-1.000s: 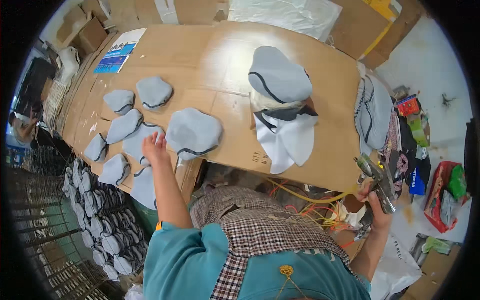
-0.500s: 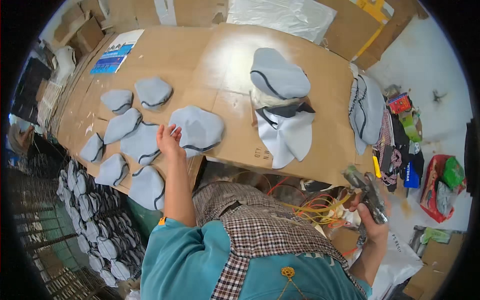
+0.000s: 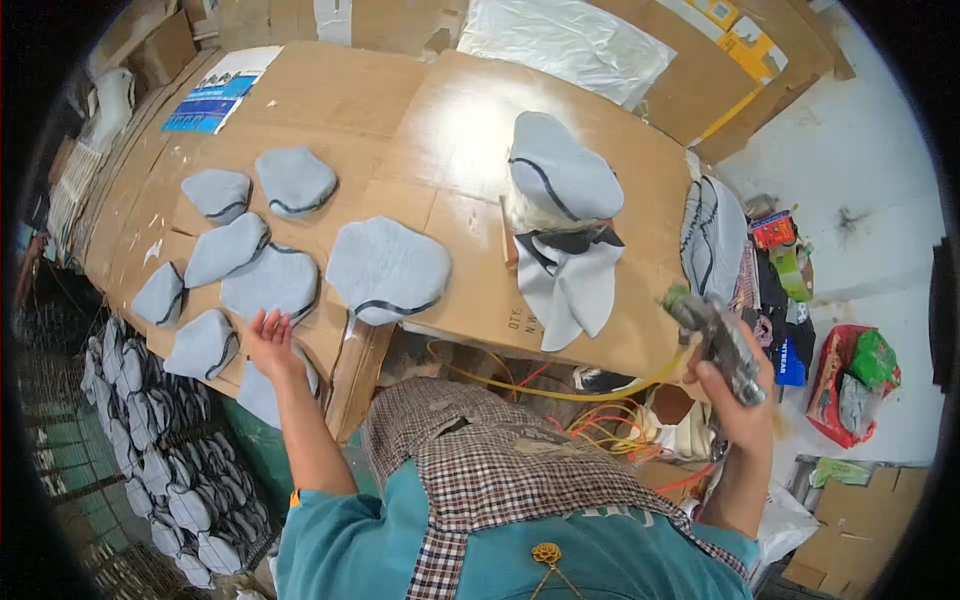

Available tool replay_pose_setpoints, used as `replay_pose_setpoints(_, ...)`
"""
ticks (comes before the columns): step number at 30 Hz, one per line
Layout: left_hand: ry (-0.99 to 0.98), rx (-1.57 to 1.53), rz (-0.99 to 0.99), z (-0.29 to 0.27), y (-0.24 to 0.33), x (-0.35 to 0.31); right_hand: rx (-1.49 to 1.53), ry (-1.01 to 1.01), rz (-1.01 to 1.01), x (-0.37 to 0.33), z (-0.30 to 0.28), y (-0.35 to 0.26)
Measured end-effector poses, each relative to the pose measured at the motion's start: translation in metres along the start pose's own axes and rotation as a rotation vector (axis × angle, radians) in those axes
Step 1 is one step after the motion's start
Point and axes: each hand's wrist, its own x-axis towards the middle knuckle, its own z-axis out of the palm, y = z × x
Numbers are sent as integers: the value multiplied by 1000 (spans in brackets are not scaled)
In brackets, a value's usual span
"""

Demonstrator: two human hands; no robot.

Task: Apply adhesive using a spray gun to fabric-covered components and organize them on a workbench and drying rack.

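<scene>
My right hand (image 3: 745, 405) is wrapped round a spray gun (image 3: 728, 345), held off the table's near right edge. A yellow hose (image 3: 570, 393) trails toward it from below. My left hand (image 3: 272, 345) is open with its fingers raised, above a grey fabric piece (image 3: 262, 395) that it partly hides. Just beyond its fingertips lies another grey piece with a black edge line (image 3: 268, 285). A larger grey piece (image 3: 388, 268) rests to the right of it. Several more lie flat at the left of the cardboard-covered table (image 3: 470, 290).
At the table's middle right, a grey fabric shape (image 3: 565, 165) sits on a pale block, with a white and black piece (image 3: 570, 290) in front. Folded grey pieces (image 3: 715, 235) hang at the right edge. Wire racks with grey pieces (image 3: 150, 430) stand lower left. Orange hoses (image 3: 610, 420) tangle below.
My left hand has moved left and nearer to me, away from beside the larger grey piece. My right hand still grips the spray gun, lifted slightly. The whole view has shifted a little.
</scene>
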Motion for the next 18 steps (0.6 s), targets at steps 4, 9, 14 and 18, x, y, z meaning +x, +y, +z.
replay_pose_setpoints(4, 88, -27, 44, -13, 10, -3, 191, 11, -31, 18, -20, 14)
replay_pose_setpoints(9, 87, -51, 173, -3, 14, -35, 112, -184, -42, 49, -60, 42)
replay_pose_setpoints(14, 107, -35, 204, 31, -3, -91, 292, -77, -77, 88, -104, 87)
replay_pose_setpoints(18, 147, -3, 219, 63, -21, -131, 382, -268, -83, 100, -142, 120)
